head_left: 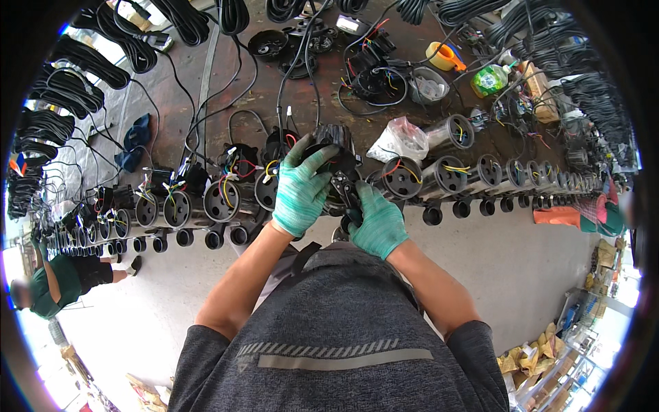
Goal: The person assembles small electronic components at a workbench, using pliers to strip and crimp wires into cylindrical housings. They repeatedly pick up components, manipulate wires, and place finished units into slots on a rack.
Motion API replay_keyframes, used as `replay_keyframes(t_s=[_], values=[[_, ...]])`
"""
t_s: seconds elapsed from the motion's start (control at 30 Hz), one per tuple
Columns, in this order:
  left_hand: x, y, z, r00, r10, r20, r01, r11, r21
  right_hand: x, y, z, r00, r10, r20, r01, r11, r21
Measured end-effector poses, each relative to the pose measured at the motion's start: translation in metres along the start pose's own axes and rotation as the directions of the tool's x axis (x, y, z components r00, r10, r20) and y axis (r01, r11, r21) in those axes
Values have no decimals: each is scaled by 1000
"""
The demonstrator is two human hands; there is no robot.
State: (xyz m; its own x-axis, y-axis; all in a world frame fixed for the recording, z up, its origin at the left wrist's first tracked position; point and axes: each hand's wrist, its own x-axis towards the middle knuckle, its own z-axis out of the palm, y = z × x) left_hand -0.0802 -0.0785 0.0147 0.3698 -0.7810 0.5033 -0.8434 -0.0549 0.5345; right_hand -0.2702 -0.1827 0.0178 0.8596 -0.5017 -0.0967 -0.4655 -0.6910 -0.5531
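My left hand point(301, 189), in a green-and-grey work glove, curls its fingers over a black round part point(341, 161) at the table's near edge. My right hand point(379, 218), gloved alike, is closed around a black plier-like hand tool point(345, 190). The tool's head points up against the round part, between both hands; its jaws are too small to make out. Behind the fingers stands a black ribbed piece point(334, 136). Beside the left hand is a cylindrical housing point(266, 191) with yellow wires, partly hidden. To the right sits another open housing point(402, 177) with red and yellow wires.
Rows of housings point(445, 176) line the near edge both ways. Bundled black cables point(230, 15) hang along the far side. A plastic bag point(400, 140), orange-yellow tape roll point(445, 56) and green bottle point(490, 80) lie right. Another person point(62, 278) is at far left.
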Motion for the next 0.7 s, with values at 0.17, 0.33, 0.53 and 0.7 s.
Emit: replay_keyframes(t_s=[0.17, 0.33, 0.53, 0.7], values=[[0, 0, -1, 997, 77, -11, -77, 997, 28, 5, 3, -2, 994, 64, 86, -59, 997, -55], [-5, 0, -5, 997, 80, 10, -80, 992, 100, -2, -4, -15, 999, -23, 41, 15, 985, 172], [-5, 5, 0, 1000, -23, -15, 25, 994, 108, -4, -41, -74, 996, -10, 84, 44, 912, -407], [0, 11, 4, 999, -32, -22, 33, 996, 87, -1, 7, -70, 979, 36, 202, -105, 934, 341]])
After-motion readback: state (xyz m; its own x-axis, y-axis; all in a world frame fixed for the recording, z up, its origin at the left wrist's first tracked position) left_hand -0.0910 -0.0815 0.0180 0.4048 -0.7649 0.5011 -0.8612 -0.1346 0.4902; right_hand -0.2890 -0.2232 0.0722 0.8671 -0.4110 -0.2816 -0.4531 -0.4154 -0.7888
